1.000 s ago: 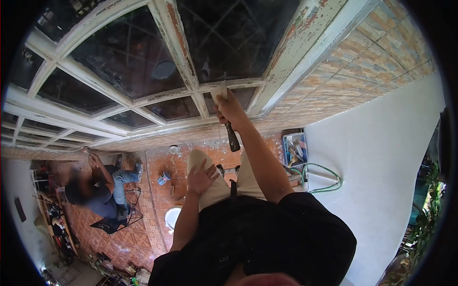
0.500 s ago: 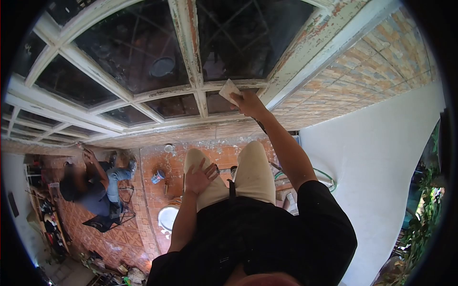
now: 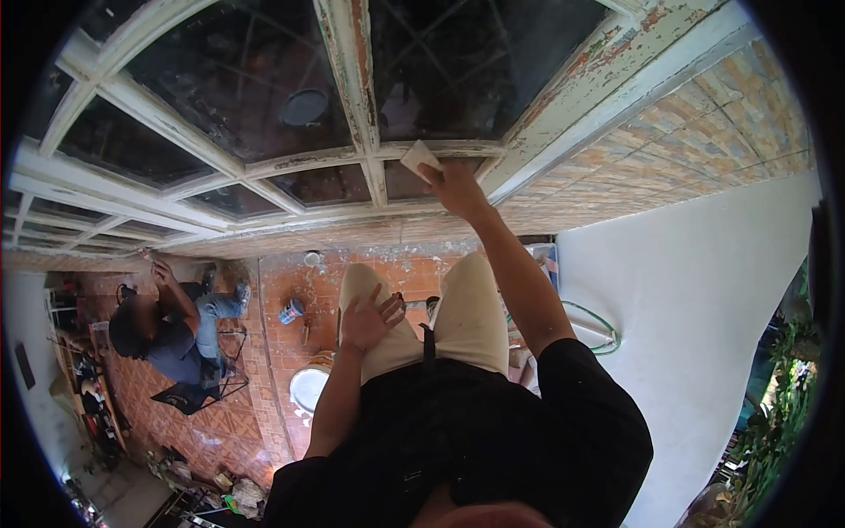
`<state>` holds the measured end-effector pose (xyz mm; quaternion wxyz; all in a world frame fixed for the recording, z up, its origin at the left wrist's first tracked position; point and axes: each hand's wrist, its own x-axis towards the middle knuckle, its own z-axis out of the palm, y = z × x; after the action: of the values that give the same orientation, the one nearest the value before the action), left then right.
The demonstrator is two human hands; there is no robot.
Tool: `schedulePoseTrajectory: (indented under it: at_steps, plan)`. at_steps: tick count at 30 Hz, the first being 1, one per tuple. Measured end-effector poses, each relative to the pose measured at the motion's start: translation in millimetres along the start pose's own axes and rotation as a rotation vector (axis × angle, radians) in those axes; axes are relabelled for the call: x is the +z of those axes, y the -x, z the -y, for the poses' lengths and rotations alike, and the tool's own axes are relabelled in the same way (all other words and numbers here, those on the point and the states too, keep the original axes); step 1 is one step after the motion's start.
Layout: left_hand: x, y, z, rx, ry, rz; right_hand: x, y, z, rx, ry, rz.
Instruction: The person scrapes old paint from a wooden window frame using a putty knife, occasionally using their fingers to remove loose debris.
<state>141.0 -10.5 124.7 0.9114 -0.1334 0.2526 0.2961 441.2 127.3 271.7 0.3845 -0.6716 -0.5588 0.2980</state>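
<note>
My right hand [image 3: 459, 190] is closed around a pale, square-edged piece of sandpaper [image 3: 420, 158]. The sandpaper lies against a horizontal bar of the white window frame [image 3: 361, 79], close to where it crosses an upright bar. Old paint is worn and peeling on the frame, with reddish-brown patches showing. Dark glass panes [image 3: 466, 70] fill the spaces between the bars. My left hand [image 3: 370, 322] rests on my left thigh in light trousers [image 3: 468, 308], its fingers spread and holding nothing.
At left another person [image 3: 176, 348] sits on a folding chair, hands raised to the frame. On the tiled floor stand a blue can [image 3: 291, 311] and a round white-topped container [image 3: 310, 388]. A green hose [image 3: 607, 326] lies by the white wall [image 3: 678, 264]; paint flakes dot the floor.
My right hand has shifted slightly left with the sandpaper along the bar. My left hand stays on my thigh. The whole view has tilted a little.
</note>
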Motion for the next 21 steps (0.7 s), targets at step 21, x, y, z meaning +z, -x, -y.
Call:
schedulePoseTrajectory:
  at_steps: [21]
  plan:
    - [13.4, -2.5, 9.5, 0.092, -0.16, -0.147, 5.2, 76.8, -0.5, 0.489, -0.658, 0.365]
